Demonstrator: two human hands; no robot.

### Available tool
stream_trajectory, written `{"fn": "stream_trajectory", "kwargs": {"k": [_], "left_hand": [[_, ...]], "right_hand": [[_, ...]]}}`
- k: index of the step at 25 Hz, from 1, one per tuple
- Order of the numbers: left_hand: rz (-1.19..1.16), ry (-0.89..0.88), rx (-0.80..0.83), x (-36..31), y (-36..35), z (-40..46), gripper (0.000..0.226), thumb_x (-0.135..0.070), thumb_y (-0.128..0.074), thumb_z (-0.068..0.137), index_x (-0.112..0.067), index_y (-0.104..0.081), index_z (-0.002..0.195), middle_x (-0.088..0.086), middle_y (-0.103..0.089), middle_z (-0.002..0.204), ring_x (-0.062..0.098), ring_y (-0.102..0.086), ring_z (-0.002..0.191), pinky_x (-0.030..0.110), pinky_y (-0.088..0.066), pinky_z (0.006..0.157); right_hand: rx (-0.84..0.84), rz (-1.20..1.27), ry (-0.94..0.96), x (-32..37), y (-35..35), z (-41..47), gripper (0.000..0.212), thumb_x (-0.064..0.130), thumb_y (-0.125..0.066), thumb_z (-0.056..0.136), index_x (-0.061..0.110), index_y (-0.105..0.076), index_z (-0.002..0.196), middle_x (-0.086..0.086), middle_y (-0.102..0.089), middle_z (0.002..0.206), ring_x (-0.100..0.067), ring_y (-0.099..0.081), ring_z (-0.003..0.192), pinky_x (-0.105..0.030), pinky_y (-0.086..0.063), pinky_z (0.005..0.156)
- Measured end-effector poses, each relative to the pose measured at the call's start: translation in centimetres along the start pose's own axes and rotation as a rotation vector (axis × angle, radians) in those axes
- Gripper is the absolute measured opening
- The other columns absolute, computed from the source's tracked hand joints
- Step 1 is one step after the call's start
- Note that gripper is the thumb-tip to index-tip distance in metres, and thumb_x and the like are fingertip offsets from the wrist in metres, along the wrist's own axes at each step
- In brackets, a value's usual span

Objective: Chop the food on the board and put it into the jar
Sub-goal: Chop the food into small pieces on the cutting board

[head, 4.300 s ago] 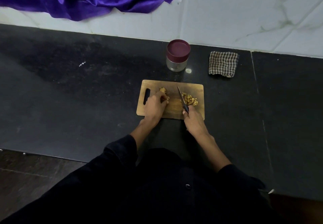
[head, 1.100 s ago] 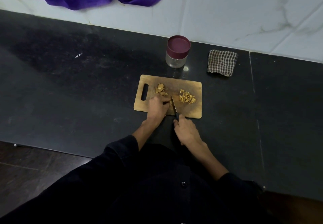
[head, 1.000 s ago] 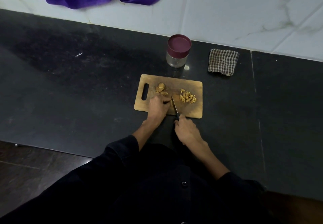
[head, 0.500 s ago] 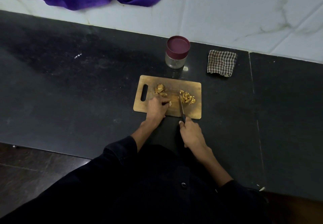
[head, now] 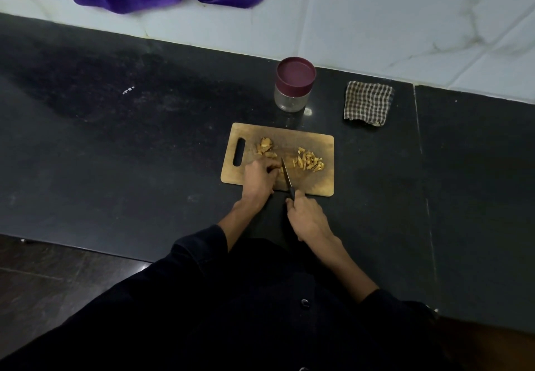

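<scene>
Right grip [head: 307, 217] clasps the knife [head: 286, 176] handle; left grip [head: 258, 180], just beside its blade, pins a food piece [head: 278, 170].

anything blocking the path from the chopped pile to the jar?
Yes: the maroon lid sits on the jar, closing its mouth. Between the chopped pile and the jar only bare cutting board and countertop show.

The person wears a dark, near-black long-sleeved shirt [head: 231, 312] that fills the lower part of the view. Small round buttons [head: 304, 303] run down its front, the upper one catching a faint glint. Both sleeves [head: 199, 247] are pushed up, so the forearms are bare. The left hand [head: 258, 180] and right hand [head: 307, 217] are bare, with no gloves.
</scene>
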State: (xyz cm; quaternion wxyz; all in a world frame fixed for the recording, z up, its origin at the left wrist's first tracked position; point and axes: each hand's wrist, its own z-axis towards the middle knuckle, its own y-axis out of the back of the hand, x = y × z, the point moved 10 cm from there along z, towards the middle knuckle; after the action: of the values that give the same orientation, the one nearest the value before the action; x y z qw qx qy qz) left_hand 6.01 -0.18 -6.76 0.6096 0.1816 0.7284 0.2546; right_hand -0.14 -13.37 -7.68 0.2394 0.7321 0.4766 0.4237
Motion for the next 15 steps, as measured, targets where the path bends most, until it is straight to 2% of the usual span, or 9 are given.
{"fn": "stream_trajectory", "kwargs": {"k": [5, 12, 15], "left_hand": [[0.026, 0.014, 0.013, 0.5, -0.4, 0.2, 0.020, -0.006, -0.064, 0.088, -0.008, -0.070, 0.107, 0.006, -0.064, 0.115, 0.018, -0.066, 0.077, 0.013, -0.050, 0.049], [0.003, 0.016, 0.014, 0.1, -0.2, 0.0, 0.018, -0.006, -0.064, 0.088, -0.006, -0.070, 0.105, 0.005, -0.068, 0.105, 0.010, -0.062, 0.060, 0.021, -0.054, 0.046], [0.002, 0.016, 0.007, 0.1, -0.2, 0.0, 0.018, -0.008, -0.065, 0.088, -0.006, -0.070, 0.105, 0.006, -0.067, 0.106, 0.010, -0.062, 0.060, 0.019, -0.053, 0.045]], "right_hand": [[0.032, -0.008, -0.021, -0.2, -0.4, 0.0, 0.026, 0.028, -0.037, 0.104, 0.007, -0.047, 0.116, -0.019, -0.063, 0.107, -0.038, -0.066, 0.089, -0.053, -0.056, 0.078], [0.062, 0.029, -0.053, -1.7, -0.9, -1.1, 0.026, 0.030, -0.037, 0.104, 0.008, -0.048, 0.113, -0.015, -0.063, 0.106, -0.034, -0.066, 0.090, -0.050, -0.056, 0.080], [0.004, 0.083, -0.083, -2.5, 0.4, -1.0, 0.030, 0.032, -0.036, 0.104, 0.007, -0.049, 0.115, -0.010, -0.061, 0.096, -0.032, -0.068, 0.078, -0.047, -0.057, 0.076]]}}
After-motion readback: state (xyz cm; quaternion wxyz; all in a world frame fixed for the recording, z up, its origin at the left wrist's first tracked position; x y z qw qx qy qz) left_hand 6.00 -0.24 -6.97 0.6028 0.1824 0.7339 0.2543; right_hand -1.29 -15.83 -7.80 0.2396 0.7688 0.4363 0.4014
